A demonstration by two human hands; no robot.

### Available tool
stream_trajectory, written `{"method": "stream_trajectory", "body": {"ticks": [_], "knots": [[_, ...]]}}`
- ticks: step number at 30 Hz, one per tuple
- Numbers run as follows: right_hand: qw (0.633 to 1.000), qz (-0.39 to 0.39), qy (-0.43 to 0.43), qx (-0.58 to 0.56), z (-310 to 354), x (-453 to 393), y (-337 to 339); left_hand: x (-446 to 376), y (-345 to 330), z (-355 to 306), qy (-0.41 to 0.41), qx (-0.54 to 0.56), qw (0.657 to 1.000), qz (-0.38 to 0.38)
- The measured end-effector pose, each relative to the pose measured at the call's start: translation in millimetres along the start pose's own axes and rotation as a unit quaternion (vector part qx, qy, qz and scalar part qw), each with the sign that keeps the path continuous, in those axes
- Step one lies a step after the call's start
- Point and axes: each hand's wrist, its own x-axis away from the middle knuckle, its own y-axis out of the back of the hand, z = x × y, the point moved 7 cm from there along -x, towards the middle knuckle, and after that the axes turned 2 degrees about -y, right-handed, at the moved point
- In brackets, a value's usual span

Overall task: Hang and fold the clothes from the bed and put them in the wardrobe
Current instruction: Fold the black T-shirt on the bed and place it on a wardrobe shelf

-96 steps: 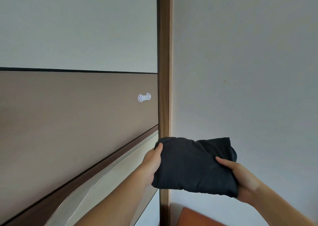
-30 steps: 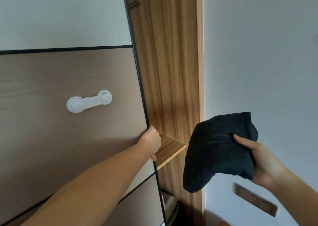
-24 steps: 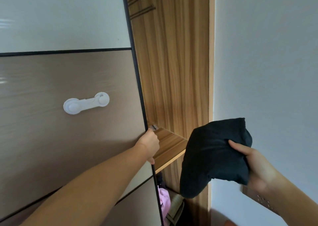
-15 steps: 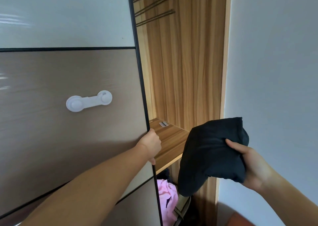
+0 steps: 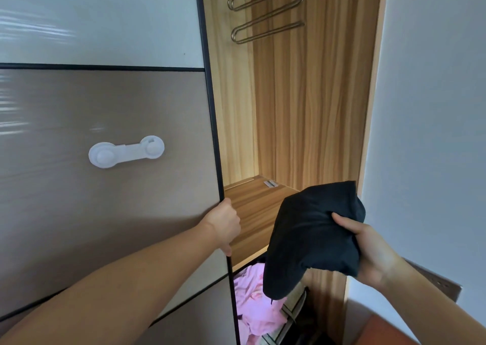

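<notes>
Head view: one camera, looking up into the wardrobe.
Left hand (image 5: 223,225): fingers curled round the dark edge of the sliding door (image 5: 110,181), thumb on the front.
Right hand (image 5: 368,250): gripping the folded dark garment (image 5: 307,237), thumb on top, fingers tucked beneath it.
Garment: in mid-air just in front of the wooden shelf (image 5: 252,208), one corner drooping down.
Shelf: bare wood, with a small label near the back.
Below the shelf: pink clothing (image 5: 253,305), bunched up; what lies beside it is too dark to tell.
Door: a white child-safety latch (image 5: 126,151) stuck on its brown panel.
Up top: two metal hanger loops (image 5: 265,11).
</notes>
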Motion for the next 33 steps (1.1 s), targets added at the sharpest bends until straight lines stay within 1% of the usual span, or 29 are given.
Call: {"method": "stream_trajectory", "body": {"ticks": [9, 14, 16, 17, 18, 19, 20, 21, 22, 23, 24, 25, 26, 27, 28, 29, 30, 31, 33], "knots": [[0.999, 0.034, -0.021, 0.002, -28.0, -6.2, -43.2, 60.5, -25.1, -4.4, 0.002, 0.022, 0.999, 0.025], [0.998, 0.043, -0.027, 0.022, -32.3, -0.2, -58.3, 78.0, -29.2, -5.0, 0.032, 0.035, 0.998, 0.035], [0.998, 0.045, -0.027, 0.029, -29.8, 3.3, -60.5, 82.4, -24.4, -2.1, 0.069, 0.085, 0.994, 0.024], [0.998, 0.046, -0.026, 0.034, -27.1, 4.6, -61.4, 82.4, -20.5, 1.4, 0.098, 0.141, 0.985, -0.001], [0.998, 0.046, -0.023, 0.04, -23.9, 5.2, -62.0, 82.5, -15.7, 5.5, 0.136, 0.224, 0.964, -0.035], [0.998, 0.048, -0.02, 0.046, -19.5, 5.1, -62.4, 81.7, -13.3, 7.8, 0.175, 0.342, 0.921, -0.069], [0.997, 0.052, -0.016, 0.052, -15.0, 4.9, -62.1, 79.6, -9.7, 5.9, 0.201, 0.491, 0.841, -0.105], [0.997, 0.055, -0.013, 0.056, -9.9, 4.3, -61.1, 76.4, -7.4, 0.0, 0.217, 0.65, 0.717, -0.128], [0.997, 0.057, -0.009, 0.057, -4.0, 3.1, -59.2, 69.1, -6.9, -11.2, 0.221, 0.789, 0.559, -0.125], [0.997, 0.057, -0.004, 0.055, 2.1, 1.4, -55.9, 59.4, -3.2, -26.7, 0.21, 0.89, 0.39, -0.109], [0.997, 0.058, 0.002, 0.05, 8.3, -1.4, -51.9, 48.5, 1.8, -42.9, 0.19, 0.947, 0.242, -0.088], [0.997, 0.06, 0.006, 0.046, 14.1, -4.8, -47.1, 36.6, 5.4, -57.3, 0.17, 0.975, 0.123, -0.069], [0.997, 0.061, 0.008, 0.042, 19.0, -9.8, -40.6, 26.0, 7.5, -67.7, 0.152, 0.986, 0.034, -0.059], [0.997, 0.058, 0.006, 0.041, 23.9, -16.7, -32.7, 16.2, 8.1, -74.0, 0.138, 0.989, -0.03, -0.054], [0.998, 0.051, 0.001, 0.044, 27.5, -25.7, -22.7, 7.5, 9.7, -76.6, 0.122, 0.988, -0.08, -0.056], [0.998, 0.044, -0.007, 0.049, 30.7, -36.4, -12.3, -1.7, 8.5, -76.4, 0.112, 0.985, -0.113, -0.065], [0.998, 0.037, -0.014, 0.055, 33.4, -48.7, -0.5, -13.0, 4.4, -75.2, 0.114, 0.982, -0.131, -0.075], [0.997, 0.03, -0.021, 0.062, 36.0, -62.2, 11.7, -24.9, -2.2, -74.1, 0.127, 0.978, -0.141, -0.081], [0.996, 0.013, -0.033, 0.081, 40.9, -92.2, 38.2, -50.7, -16.2, -71.2, 0.169, 0.972, -0.145, -0.078]]}}
